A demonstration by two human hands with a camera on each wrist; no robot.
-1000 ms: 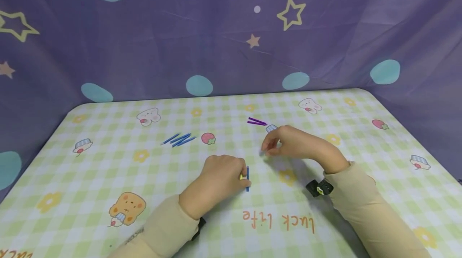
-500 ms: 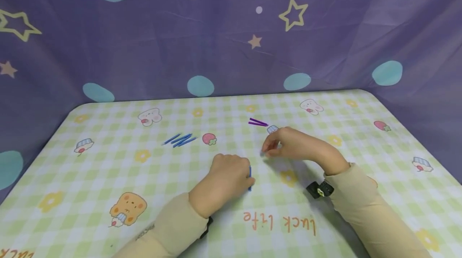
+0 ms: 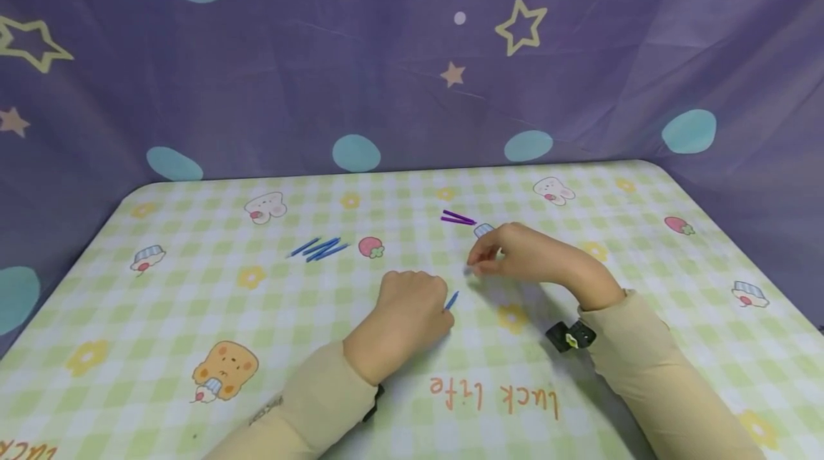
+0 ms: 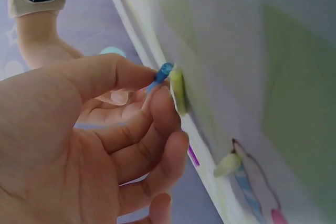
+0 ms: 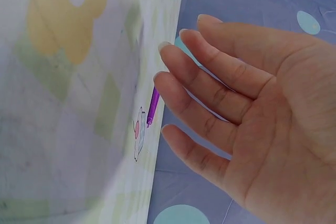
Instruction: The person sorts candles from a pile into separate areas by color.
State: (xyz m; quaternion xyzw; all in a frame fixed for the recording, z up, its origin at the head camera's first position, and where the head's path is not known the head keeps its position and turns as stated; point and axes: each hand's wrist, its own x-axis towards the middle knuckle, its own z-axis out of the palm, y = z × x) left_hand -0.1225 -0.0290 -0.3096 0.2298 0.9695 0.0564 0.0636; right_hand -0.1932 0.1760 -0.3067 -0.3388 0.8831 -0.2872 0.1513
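Note:
My left hand [image 3: 408, 313] pinches a thin blue candle-like stick [image 3: 453, 300] between thumb and index finger. In the left wrist view the stick's blue end [image 4: 164, 72] shows beyond the thumb, and the other fingers curve loosely. A yellow-green stick [image 4: 178, 90] lies right beside that end, close to the tablecloth; a pale yellow one [image 4: 227, 165] lies farther off. The left hand hides both from the head view. My right hand [image 3: 515, 252] hovers low over the cloth, fingers gently bent; the right wrist view shows nothing between its fingers [image 5: 210, 87].
Several blue sticks [image 3: 318, 249] lie in a loose bunch left of the middle. Two purple sticks [image 3: 458, 218] lie behind the right hand. A checked tablecloth [image 3: 360, 403] with printed figures covers the table; a purple curtain [image 3: 360, 59] hangs behind it.
The blue stick has turned from straight up-and-down in view to slanting, its far end towards the right. My left hand has shifted slightly right, covering the yellow bit. The right hand holds its place.

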